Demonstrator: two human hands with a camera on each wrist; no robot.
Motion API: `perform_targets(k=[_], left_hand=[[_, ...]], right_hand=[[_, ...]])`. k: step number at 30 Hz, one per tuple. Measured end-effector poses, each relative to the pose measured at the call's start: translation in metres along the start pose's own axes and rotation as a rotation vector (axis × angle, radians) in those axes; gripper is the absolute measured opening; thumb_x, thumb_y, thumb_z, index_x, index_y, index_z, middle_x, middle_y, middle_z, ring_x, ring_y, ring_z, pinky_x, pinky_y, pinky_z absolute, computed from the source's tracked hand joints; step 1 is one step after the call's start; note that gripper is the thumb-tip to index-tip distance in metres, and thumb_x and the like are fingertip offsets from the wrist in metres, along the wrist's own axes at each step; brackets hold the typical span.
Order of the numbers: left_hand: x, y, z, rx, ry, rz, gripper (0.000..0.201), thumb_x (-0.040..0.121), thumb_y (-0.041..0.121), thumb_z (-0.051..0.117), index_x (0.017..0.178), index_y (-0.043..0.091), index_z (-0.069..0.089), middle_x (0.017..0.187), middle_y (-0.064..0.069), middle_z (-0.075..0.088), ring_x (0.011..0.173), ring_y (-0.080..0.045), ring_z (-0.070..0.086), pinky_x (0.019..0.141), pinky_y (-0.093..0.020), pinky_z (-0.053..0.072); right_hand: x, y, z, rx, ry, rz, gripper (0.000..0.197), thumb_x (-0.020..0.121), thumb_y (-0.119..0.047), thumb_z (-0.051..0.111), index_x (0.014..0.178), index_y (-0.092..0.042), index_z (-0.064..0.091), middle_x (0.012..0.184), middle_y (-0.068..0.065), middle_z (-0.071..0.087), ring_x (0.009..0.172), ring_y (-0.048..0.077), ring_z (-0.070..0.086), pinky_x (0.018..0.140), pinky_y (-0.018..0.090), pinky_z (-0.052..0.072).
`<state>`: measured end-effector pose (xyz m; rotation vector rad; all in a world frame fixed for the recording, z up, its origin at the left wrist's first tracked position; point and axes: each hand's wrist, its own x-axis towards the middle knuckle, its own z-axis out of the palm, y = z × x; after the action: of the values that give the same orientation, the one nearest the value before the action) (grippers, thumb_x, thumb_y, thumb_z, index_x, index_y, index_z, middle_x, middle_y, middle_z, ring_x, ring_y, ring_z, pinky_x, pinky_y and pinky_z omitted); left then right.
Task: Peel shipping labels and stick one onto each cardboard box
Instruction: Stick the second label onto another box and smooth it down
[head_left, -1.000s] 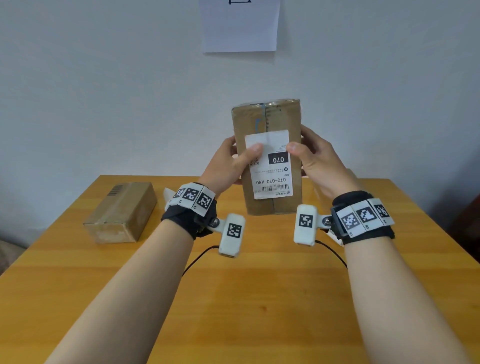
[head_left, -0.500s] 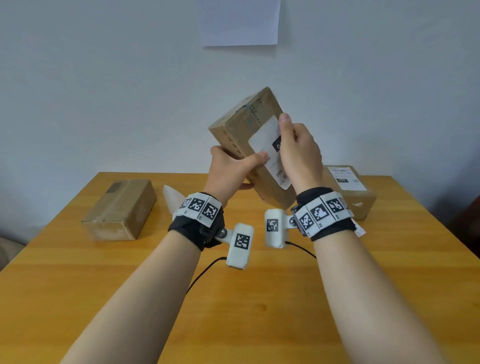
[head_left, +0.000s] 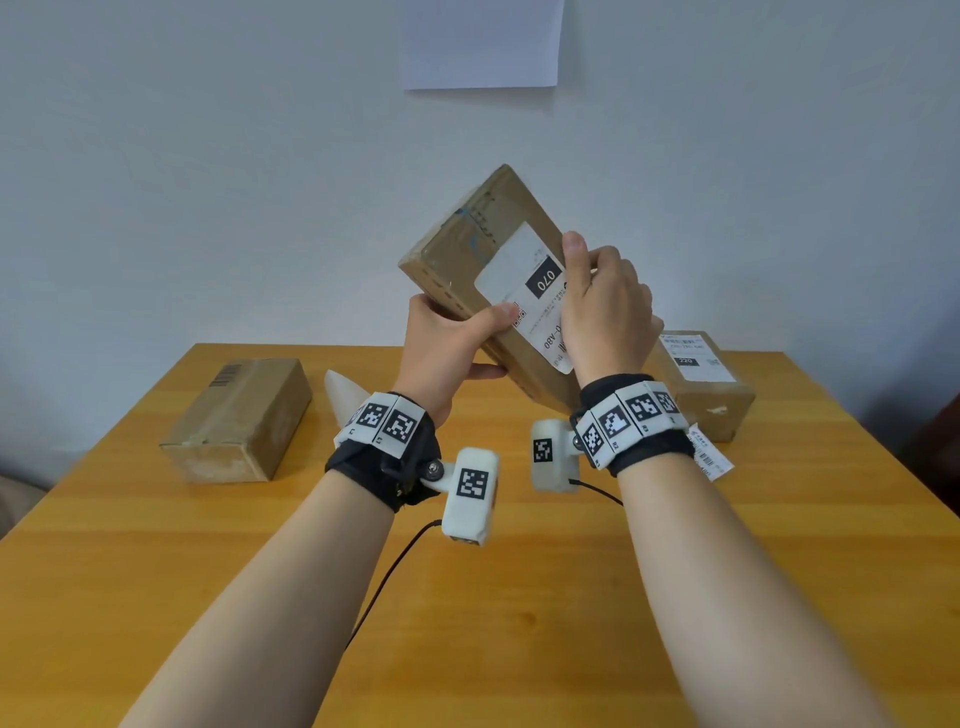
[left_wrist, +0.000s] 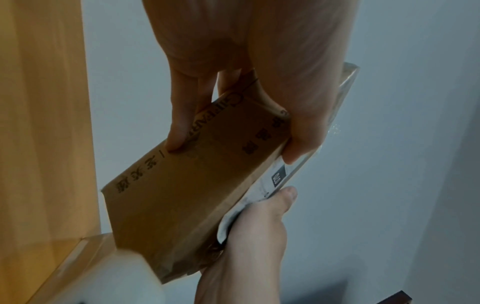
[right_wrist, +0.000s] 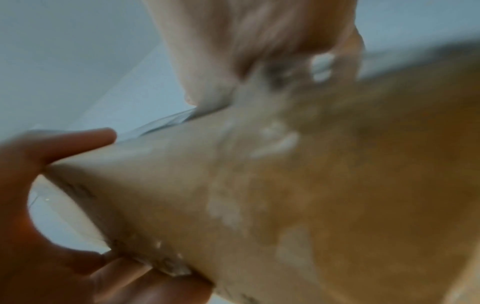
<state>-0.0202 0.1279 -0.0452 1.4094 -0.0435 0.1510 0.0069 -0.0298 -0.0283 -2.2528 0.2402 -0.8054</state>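
Box (head_left: 483, 249) tilted mid-frame above counter (head_left: 519, 597): left hand (head_left: 447, 353) grips lower-left edge, right hand (head_left: 605, 306) clamps right side over label (head_left: 524, 280).

Above the wooden table (head_left: 519, 597), the left hand (head_left: 447, 353) and right hand (head_left: 605, 306) grip a tilted cardboard box (head_left: 467, 249) bearing a white label (head_left: 524, 291), with a plain box (head_left: 244, 415) at nine o'clock and a labelled box (head_left: 701, 384) at three o'clock.
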Motion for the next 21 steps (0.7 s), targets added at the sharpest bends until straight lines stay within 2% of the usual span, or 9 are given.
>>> perform_targets(k=[5,9,11,17,19,21], left_hand=[[0.0,0.002,-0.006,0.009,0.015,0.026,0.074,0.067,0.031,0.092,0.125,0.015,0.048,0.126,-0.008,0.067,0.108,-0.027,0.076,0.071,-0.051,0.067],[0.0,0.004,-0.004,0.03,0.012,0.045,0.075,0.066,0.03,0.091,0.125,0.016,0.048,0.125,-0.007,0.067,0.106,-0.027,0.076,0.071,-0.05,0.067],[0.001,0.002,-0.003,0.031,0.012,0.04,0.075,0.066,0.03,0.092,0.125,0.016,0.048,0.126,-0.008,0.068,0.107,-0.028,0.076,0.071,-0.051,0.067],[0.001,-0.006,0.0,0.061,0.042,0.02,0.061,0.079,0.018,0.092,0.119,0.02,0.046,0.119,-0.001,0.062,0.106,-0.019,0.073,0.077,-0.052,0.067],[0.001,-0.009,0.0,0.043,0.045,0.014,0.064,0.08,0.018,0.092,0.123,0.018,0.044,0.122,0.0,0.059,0.108,-0.017,0.072,0.078,-0.05,0.067],[0.004,-0.011,-0.003,-0.021,0.057,0.005,0.068,0.083,0.018,0.09,0.129,0.017,0.04,0.127,-0.001,0.059,0.115,-0.02,0.071,0.08,-0.049,0.067]], right_hand=[[0.004,0.013,-0.004,-0.001,0.035,0.031,0.069,0.103,-0.071,0.017,0.116,-0.02,0.061,0.118,0.003,0.066,0.114,0.031,0.06,0.103,0.057,0.041],[0.007,0.021,-0.003,0.0,0.068,0.039,0.066,0.105,-0.068,0.016,0.109,-0.019,0.06,0.102,-0.003,0.061,0.104,0.028,0.063,0.099,0.059,0.047],[0.009,0.024,-0.003,-0.003,0.072,0.053,0.065,0.106,-0.066,0.016,0.109,-0.019,0.061,0.1,-0.005,0.058,0.103,0.028,0.063,0.099,0.059,0.047],[0.01,0.036,0.001,-0.044,0.058,0.086,0.066,0.107,-0.063,0.015,0.114,-0.017,0.061,0.112,0.005,0.068,0.106,0.03,0.065,0.097,0.056,0.05],[0.01,0.042,0.001,-0.001,0.026,0.141,0.067,0.109,-0.061,0.015,0.123,-0.014,0.061,0.119,0.007,0.067,0.112,0.032,0.063,0.098,0.052,0.05],[0.012,0.045,0.0,0.115,-0.063,0.26,0.071,0.108,-0.062,0.013,0.135,-0.014,0.057,0.131,0.009,0.064,0.119,0.032,0.061,0.101,0.047,0.049]])
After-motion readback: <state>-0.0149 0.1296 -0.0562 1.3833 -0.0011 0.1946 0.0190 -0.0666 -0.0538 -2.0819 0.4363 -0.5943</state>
